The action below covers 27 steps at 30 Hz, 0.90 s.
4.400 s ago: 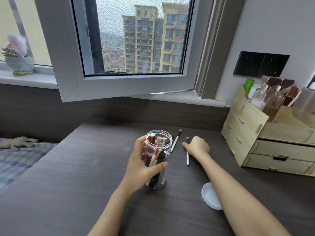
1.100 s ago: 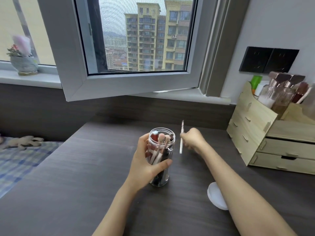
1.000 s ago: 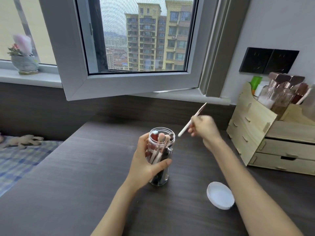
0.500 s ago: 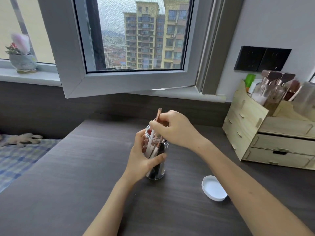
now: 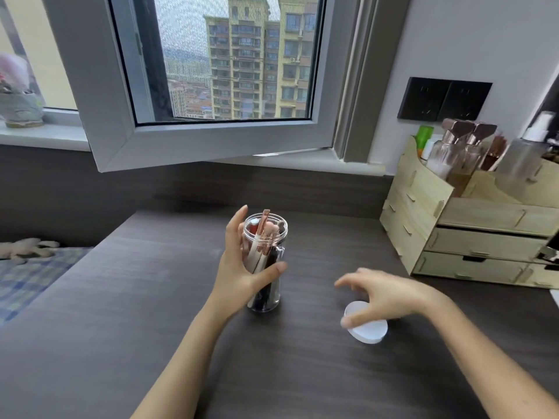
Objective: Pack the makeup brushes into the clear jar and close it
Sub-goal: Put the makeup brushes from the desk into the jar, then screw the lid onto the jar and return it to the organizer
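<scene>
Left hand wraps the brush-filled clear plastic jar; right hand, fingers spread, hovers over the round white lid.

**Where things sit on the bench**

The jar stands upright near the middle of the bench, the makeup brushes standing inside it. The left hand wraps it from the left. To its right, nearer the front edge, the lid lies flat, the right hand over it. The drawer organiser sits at the back right corner, bottles in its top.
</scene>
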Available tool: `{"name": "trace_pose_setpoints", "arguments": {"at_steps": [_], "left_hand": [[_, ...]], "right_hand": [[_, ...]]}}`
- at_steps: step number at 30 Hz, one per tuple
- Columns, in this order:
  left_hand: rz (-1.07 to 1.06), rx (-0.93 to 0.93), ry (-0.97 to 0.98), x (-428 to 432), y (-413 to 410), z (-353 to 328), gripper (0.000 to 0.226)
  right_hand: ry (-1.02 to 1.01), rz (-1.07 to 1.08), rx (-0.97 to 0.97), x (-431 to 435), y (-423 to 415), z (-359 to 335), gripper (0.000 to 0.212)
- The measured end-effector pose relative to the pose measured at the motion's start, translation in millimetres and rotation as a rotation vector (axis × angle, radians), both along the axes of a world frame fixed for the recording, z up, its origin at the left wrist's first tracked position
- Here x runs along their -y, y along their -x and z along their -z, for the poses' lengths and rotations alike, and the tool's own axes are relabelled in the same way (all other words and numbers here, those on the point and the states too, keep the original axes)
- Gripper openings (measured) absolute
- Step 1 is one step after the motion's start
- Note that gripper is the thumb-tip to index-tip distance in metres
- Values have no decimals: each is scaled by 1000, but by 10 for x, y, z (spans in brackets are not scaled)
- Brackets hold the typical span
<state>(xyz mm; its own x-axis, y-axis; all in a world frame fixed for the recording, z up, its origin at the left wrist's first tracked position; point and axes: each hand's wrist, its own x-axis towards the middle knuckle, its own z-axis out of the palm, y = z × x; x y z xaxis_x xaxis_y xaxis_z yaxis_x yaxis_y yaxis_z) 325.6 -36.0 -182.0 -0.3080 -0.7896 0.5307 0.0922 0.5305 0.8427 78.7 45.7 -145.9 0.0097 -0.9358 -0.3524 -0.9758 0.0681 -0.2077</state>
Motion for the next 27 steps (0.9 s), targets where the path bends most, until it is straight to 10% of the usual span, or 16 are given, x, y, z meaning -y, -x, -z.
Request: {"name": "trace_pose_setpoints", "arguments": {"at_steps": [8, 17, 27], "left_hand": [[-70, -74, 135, -33, 30, -478, 44], [-162, -107, -67, 147, 86, -590, 13], [65, -23, -393, 180, 13, -570, 28]], "right_hand": [[60, -41, -31, 57, -131, 129, 50], [471, 152, 962, 273, -425, -128, 22], [721, 188, 1473, 422, -697, -483, 44]]}}
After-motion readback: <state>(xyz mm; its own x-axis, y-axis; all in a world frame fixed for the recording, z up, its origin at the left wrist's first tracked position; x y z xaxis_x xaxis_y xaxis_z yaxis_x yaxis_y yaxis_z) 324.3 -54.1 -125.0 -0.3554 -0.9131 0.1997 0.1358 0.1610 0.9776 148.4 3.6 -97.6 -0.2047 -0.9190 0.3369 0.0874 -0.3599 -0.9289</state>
